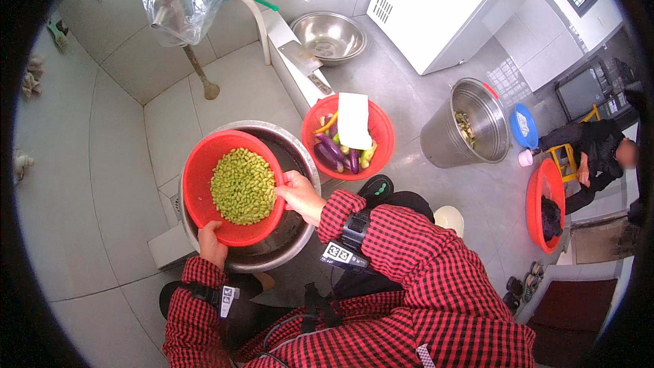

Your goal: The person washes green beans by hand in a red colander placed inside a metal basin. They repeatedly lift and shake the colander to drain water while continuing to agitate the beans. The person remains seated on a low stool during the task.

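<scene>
both hands, left hand (212, 244) and right hand (298, 194), closed on the rim of a round red plastic colander (199, 184) of green shelled beans (242, 186), hold it tilted over a large steel basin (300, 157), seemingly rinsing, next needing a steady lift to drain; beyond, a red plastic basket of purple aubergines (381, 129).

Left of the big steel basin (300, 157) the tiled floor (102, 184) lies open; on its right a red basket of vegetables (379, 138) sits just beside it, a steel bucket (470, 126) farther right, a white ledge (289, 68) behind
</scene>
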Demonstrator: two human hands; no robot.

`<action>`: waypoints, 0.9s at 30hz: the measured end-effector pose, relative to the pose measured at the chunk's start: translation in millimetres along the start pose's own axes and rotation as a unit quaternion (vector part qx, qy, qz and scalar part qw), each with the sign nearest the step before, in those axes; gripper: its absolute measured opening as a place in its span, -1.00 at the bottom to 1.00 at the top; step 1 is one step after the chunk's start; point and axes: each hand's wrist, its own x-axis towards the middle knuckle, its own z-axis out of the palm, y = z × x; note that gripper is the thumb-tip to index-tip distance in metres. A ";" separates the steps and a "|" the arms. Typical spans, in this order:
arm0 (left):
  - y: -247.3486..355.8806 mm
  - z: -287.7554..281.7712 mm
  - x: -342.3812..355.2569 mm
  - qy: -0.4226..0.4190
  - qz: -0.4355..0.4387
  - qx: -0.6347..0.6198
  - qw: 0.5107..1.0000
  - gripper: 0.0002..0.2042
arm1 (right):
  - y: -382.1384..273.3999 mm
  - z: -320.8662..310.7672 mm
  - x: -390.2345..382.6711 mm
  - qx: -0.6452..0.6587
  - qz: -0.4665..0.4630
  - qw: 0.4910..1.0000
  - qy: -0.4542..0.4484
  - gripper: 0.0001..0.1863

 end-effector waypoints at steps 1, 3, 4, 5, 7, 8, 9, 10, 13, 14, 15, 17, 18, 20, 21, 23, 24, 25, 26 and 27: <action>0.4 0.9 -0.6 0.004 0.005 0.010 1.000 -0.57 | 0.7 -0.8 0.2 -0.002 -0.004 1.000 -0.001 -0.71; 1.0 0.9 -1.8 0.008 0.014 0.013 1.000 -0.56 | 2.7 -0.7 0.5 -0.015 -0.019 1.000 0.013 -0.70; 1.4 1.2 -0.9 0.003 0.016 0.018 1.000 -0.56 | 3.4 -1.6 0.7 -0.019 -0.027 0.999 0.010 -0.68; 1.9 1.0 -0.4 0.002 0.018 0.017 1.000 -0.56 | 4.0 -2.1 1.6 -0.021 -0.034 0.999 0.010 -0.68; 2.9 -1.0 -0.4 0.005 0.006 0.009 1.000 -0.59 | 7.2 -1.4 1.6 -0.039 -0.050 0.997 0.032 -0.66; 2.7 -1.3 -0.7 0.015 -0.001 0.015 1.000 -0.59 | 7.9 -2.3 1.9 -0.033 -0.056 0.998 0.017 -0.62; 2.9 -1.8 -1.1 0.018 -0.003 0.013 1.000 -0.60 | 9.3 -2.7 1.1 -0.013 -0.049 0.999 0.002 -0.59; 3.4 -1.3 -0.8 0.012 0.001 0.003 1.000 -0.60 | 9.5 -2.4 0.9 -0.001 -0.066 0.998 -0.008 -0.57; 3.2 0.0 -3.0 0.008 0.005 0.020 1.000 -0.59 | 8.6 0.0 -1.8 0.037 -0.114 0.992 -0.040 -0.48; 2.9 1.1 -3.1 -0.008 0.011 0.013 1.000 -0.59 | 7.3 1.2 -3.8 0.042 -0.123 0.991 -0.038 -0.46; 2.5 2.1 -2.4 -0.019 0.020 0.018 0.999 -0.59 | 5.8 2.1 -5.9 0.039 -0.125 0.991 -0.035 -0.41; 5.1 2.2 0.9 -0.023 0.019 0.019 0.999 -0.59 | 2.8 0.7 -12.7 0.019 -0.137 0.990 -0.040 -0.41; 4.5 3.4 1.5 -0.039 0.021 0.008 0.999 -0.59 | 1.2 0.4 -19.4 0.027 -0.145 0.988 -0.052 -0.41; 5.2 0.2 3.4 -0.028 -0.010 0.002 1.000 -0.60 | -0.1 1.5 -31.5 -0.002 -0.119 0.992 -0.039 -0.45; 5.9 -1.1 5.5 -0.048 -0.019 -0.007 0.999 -0.61 | -1.0 2.0 -37.4 -0.003 -0.126 0.991 -0.039 -0.46; 6.6 -3.6 9.1 -0.048 -0.034 -0.026 0.998 -0.62 | -2.8 3.1 -48.4 -0.002 -0.119 0.992 -0.045 -0.46; 5.2 -4.0 12.6 -0.057 -0.024 -0.009 0.998 -0.62 | -3.7 1.8 -51.0 -0.007 -0.118 0.992 -0.051 -0.45; 5.0 -4.3 13.9 -0.050 -0.016 -0.002 0.999 -0.62 | -4.4 1.5 -54.6 -0.006 -0.097 0.994 -0.057 -0.43; 4.7 -5.0 15.3 -0.045 -0.011 0.001 0.999 -0.61 | -4.4 0.7 -56.2 -0.014 -0.080 0.995 -0.059 -0.40; 4.9 -5.7 16.1 -0.056 0.000 -0.003 0.998 -0.60 | -3.5 -0.4 -57.3 -0.009 -0.047 0.997 -0.062 -0.35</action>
